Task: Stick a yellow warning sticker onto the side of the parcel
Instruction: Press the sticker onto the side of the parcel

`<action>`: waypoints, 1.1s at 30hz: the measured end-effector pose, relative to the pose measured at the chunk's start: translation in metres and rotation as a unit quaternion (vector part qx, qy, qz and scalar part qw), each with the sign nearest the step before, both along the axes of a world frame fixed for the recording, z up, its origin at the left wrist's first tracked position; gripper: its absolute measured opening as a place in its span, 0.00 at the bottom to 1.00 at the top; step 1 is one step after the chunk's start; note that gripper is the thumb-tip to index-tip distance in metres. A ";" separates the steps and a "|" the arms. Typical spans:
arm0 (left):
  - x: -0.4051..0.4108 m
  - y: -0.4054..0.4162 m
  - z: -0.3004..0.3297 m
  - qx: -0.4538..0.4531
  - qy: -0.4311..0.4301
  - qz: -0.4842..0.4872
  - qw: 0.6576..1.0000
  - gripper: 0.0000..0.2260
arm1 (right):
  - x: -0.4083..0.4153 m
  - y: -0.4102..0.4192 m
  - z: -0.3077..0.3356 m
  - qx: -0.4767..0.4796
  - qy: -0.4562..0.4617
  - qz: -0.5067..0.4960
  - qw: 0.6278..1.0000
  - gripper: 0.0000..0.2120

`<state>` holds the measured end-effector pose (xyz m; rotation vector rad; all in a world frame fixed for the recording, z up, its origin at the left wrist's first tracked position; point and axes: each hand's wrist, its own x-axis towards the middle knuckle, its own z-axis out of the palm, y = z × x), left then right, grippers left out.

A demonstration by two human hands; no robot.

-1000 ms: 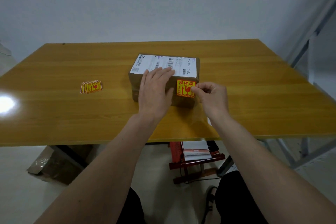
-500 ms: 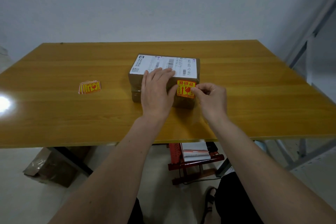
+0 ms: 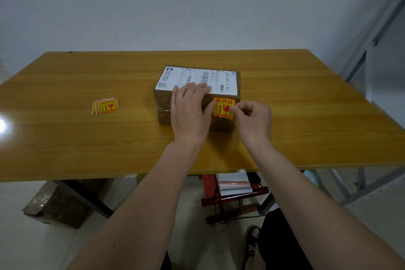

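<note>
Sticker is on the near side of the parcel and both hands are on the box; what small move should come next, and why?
Probably the right hand should rub across the yellow sticker to seat it: its fingers pinch at the sticker's right edge, while the left hand lies flat, steadying the parcel.

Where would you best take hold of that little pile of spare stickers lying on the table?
Probably by the pile's near edge, coming from above with the left hand, which is closer. The spare stickers lie flat and fanned on the table, so a fingertip can likely lift one offset edge.
</note>
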<state>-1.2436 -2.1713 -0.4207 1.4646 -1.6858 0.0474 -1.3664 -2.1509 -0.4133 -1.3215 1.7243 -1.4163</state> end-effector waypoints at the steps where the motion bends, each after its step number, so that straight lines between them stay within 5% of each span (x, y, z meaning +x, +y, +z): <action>1: 0.000 0.000 0.000 0.000 0.001 0.000 1.000 0.16 | 0.000 0.001 0.001 -0.002 0.001 0.000 1.000 0.06; 33: -0.001 0.000 -0.001 -0.001 -0.011 0.008 1.000 0.16 | -0.001 -0.001 0.015 0.042 0.138 -0.058 0.988 0.17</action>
